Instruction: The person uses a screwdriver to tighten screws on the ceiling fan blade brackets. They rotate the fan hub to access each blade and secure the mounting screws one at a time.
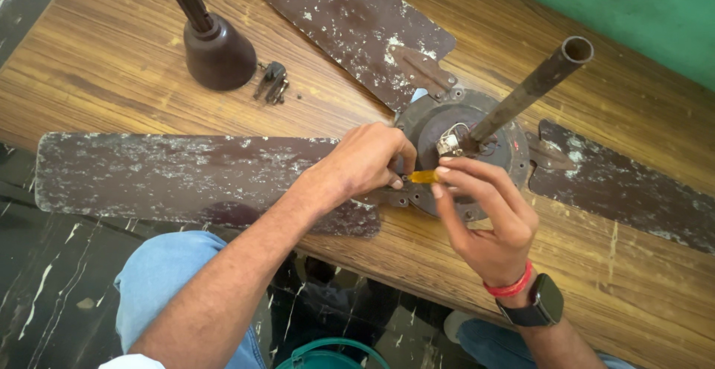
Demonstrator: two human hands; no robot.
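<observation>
A brown ceiling fan motor hub (500, 153) lies on a wooden table (112, 64), with three worn, paint-flecked blades (186, 179) attached and a rusty down rod (532, 86) rising from its middle. My left hand (365, 164) pinches at the hub's near-left rim where a blade bracket meets it. My right hand (484, 216) holds a small yellow-handled tool (423, 177), its tip pointing at the same spot. Both hands nearly touch there.
A brown bell-shaped canopy cup on a second rod (216, 49) stands at the back left, with a small dark metal clamp part (272, 82) beside it. A green bucket rim (331, 355) shows below the table edge between my knees. A green surface is at the far right.
</observation>
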